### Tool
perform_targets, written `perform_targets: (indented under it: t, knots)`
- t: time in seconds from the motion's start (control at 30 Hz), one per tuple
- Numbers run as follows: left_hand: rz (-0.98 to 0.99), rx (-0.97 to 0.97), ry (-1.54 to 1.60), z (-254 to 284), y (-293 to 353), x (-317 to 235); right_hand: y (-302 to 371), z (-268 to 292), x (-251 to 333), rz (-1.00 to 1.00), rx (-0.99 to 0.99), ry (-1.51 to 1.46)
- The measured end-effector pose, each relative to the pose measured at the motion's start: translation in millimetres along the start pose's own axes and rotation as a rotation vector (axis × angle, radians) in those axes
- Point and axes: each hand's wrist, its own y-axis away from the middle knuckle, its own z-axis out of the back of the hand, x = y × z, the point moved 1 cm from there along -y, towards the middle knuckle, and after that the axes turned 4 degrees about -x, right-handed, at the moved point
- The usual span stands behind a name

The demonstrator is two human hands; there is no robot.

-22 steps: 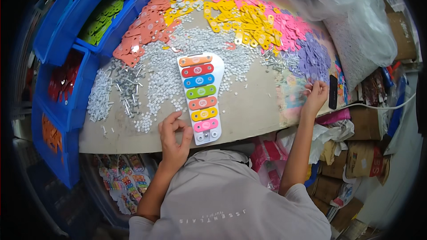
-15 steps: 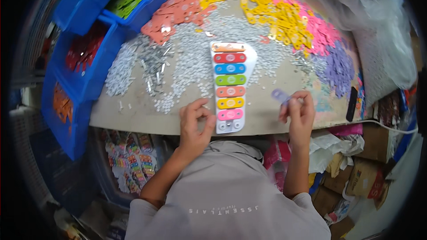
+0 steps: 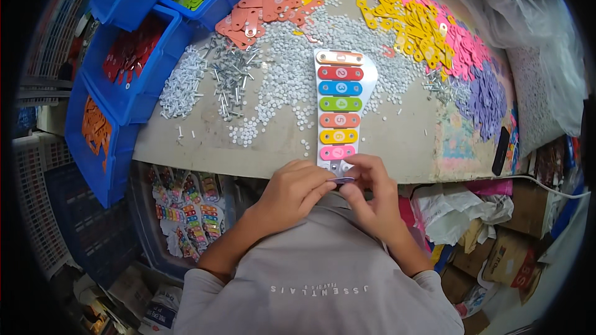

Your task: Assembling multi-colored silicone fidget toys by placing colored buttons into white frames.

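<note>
A toy xylophone [image 3: 369, 80] lies on the table before me, its white base carrying a column of coloured bars from orange at the far end to pink at the near end. At its near end, a purple xylophone bar [image 3: 344, 180] is seen nearly edge-on between my hands. My left hand [image 3: 290, 190] is closed, its thumb and fingertips pinching the bar's left part. From the other side, my right hand [image 3: 375, 196] grips the bar between thumb and bent fingers. My fingers partly cover the near end of the base.
Blue bins [image 3: 121, 108] with red, green and orange bars stand at the left. Across the table [image 3: 205, 149] spread white caps, metal pins [image 3: 233, 77] and piles of salmon, yellow [image 3: 410, 25], pink and purple bars [image 3: 487, 99]. A tub of finished xylophones [image 3: 186, 205] sits below.
My right hand has brought the purple bar left and toward me to the xylophone's near end. My left hand has moved right and closed on it. The whole view has shifted slightly.
</note>
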Motion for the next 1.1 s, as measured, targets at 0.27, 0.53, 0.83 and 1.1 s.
perform_targets:
  t: [0.27, 0.53, 0.83, 1.1]
  knots:
    - [0.174, -0.264, -0.172, -13, -1, 12, -5, 1, -12, -0.144, -0.075, -0.109]
    - [0.187, -0.252, -0.249, -22, 3, 24, -9, -11, -14, -0.07, -0.114, 0.136]
    - [0.109, -0.242, -0.16, -22, -1, 22, -17, 12, -44, -0.199, -0.01, 0.063]
    - [0.184, -0.242, -0.11, -15, 4, 26, -22, 15, -60, -0.143, 0.052, -0.056]
